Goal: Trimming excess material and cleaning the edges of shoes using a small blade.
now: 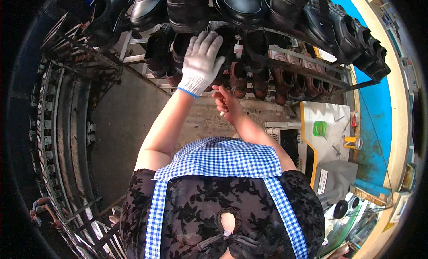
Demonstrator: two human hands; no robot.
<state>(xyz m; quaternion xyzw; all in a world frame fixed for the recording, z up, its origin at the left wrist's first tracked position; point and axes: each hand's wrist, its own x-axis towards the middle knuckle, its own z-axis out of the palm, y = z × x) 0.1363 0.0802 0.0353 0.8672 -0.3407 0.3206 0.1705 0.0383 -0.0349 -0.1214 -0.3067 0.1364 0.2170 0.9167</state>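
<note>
While my gloved left hand (201,63), the nearer, has fingers outstretched, a black shoe (188,11) sits at twelve o'clock from them; my right hand (229,105), at five, half-curls, its grip unclear.

Floor (120,121): grey-brown, stained, dull underfoot
Rails (78,125): dark metal, ranked along the left
Worktable (321,150): white-topped, yellow-edged, on the right
Blue panel (376,112): scuffed, just beyond, beside a cream border (400,103)
Light: bright on the tabletop, dim leftward

Black shoes (255,51) stand upright, side by side, along tiers of a metal rack (134,59).
</note>
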